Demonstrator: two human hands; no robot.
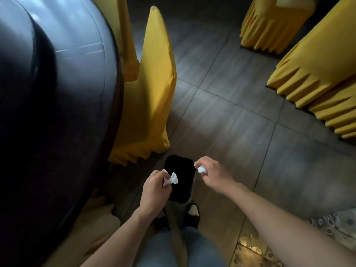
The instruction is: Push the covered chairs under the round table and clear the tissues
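Person stands beside the round table [57, 93], which fills the left side, dark and shiny. Both arms reach forward and down over a black bin [180, 180] that stands on the tiled floor [231, 122], just in front of the feet.

L hand [154, 187]: fingers curled and clamped on a crumpled white tissue [171, 179], which sticks out to the right of the fingertips, above the left part of the bin opening.

R hand [213, 176]: fingers and thumb pinched together on a second, smaller tissue wad [201, 169], held at the right edge of the bin, approx. over its rim.

The two hands are apart, with the bin's dark opening between them.

A chair w/ yellow cover [152, 93] stands at the table edge, its back upright and close against the table; its pleated skirt reaches the floor just beyond the bin. A second yellow chair back [115, 26] shows further away, also at the table. On the far right, two more yellow covered chairs [312, 78] stand well apart from the table.

At the bottom: blue jeans [173, 247] and dark shoes [192, 216]; bottom right a patterned floor tile [254, 247].
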